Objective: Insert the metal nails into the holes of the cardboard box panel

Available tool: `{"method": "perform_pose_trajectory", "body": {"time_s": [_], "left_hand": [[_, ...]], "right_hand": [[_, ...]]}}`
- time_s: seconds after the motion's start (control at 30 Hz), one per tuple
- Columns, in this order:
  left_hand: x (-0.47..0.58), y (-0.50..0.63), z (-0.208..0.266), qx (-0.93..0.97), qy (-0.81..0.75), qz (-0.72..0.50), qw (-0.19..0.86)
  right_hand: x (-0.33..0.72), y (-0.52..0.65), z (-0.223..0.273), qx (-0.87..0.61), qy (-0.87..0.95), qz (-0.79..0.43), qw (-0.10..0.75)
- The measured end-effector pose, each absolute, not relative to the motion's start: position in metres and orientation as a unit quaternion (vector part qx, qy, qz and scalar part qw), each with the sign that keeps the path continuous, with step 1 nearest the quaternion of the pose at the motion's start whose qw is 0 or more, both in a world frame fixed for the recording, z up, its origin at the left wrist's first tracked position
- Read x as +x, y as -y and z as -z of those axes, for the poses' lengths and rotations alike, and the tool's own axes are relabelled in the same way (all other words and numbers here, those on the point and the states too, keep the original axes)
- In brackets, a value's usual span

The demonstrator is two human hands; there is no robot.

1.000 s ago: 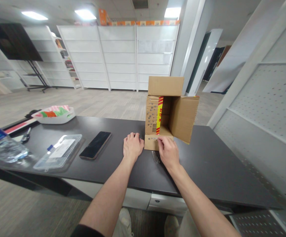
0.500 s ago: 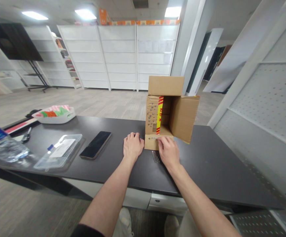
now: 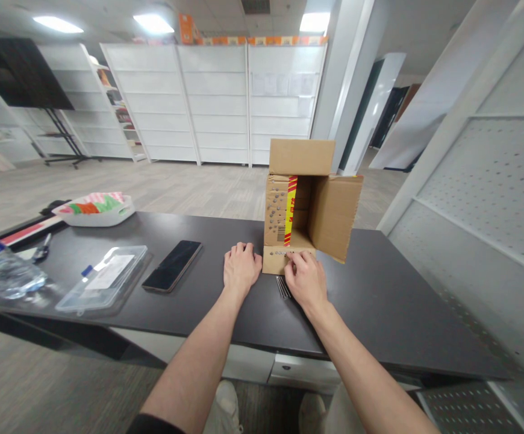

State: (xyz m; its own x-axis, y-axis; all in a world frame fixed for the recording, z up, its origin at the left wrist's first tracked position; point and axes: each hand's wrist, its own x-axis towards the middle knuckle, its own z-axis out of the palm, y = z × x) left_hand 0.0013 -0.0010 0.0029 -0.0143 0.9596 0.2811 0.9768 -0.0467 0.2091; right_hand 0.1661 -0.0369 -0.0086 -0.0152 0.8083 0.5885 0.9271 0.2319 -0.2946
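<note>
At the left end of the dark table point(image 3: 379, 313) I note a clear bottle point(image 3: 6, 274) on its side, with a white tray point(image 3: 102, 221) farther back. Next come a transparent plastic case point(image 3: 103, 283), lid closed, and a phone point(image 3: 173, 266), screen up.

The left hand point(image 3: 241, 265) rests palm down just left of the cardboard box point(image 3: 275, 208). Its fingers are slightly bent and loosely spread; I see nothing gripped in it.

The box stands with its opening facing the wearer. Its lower flap point(image 3: 271, 264) lies toward the wearer and bears a row of small marks, too small for me to identify.

On the tabletop directly in front of that flap lies a cluster of slim metal rods point(image 3: 282, 287), side by side. From the right fingertips they lie toward the wearer and slightly left, long axis running roughly away from the body. The right hand point(image 3: 290, 260) is nearer, just beside them. Its thumb and forefinger are drawn together at the flap; I cannot tell whether anything is pinched between them.
</note>
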Motion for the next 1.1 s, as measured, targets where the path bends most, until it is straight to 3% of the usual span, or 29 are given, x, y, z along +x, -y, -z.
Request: {"method": "perform_pose_trajectory", "body": {"time_s": [0.33,0.77,1.1], "left_hand": [[0.001,0.0,-0.002,-0.705,0.687,0.173,0.032],[0.001,0.002,-0.004,-0.703,0.689,0.175,0.028],[0.001,0.001,-0.002,-0.703,0.688,0.175,0.034]], "right_hand": [[0.166,0.038,0.009,-0.618,0.708,0.085,0.331],[0.169,0.05,0.009,-0.543,0.748,0.019,0.38],[0.165,0.056,0.005,-0.511,0.803,-0.014,0.306]]}}
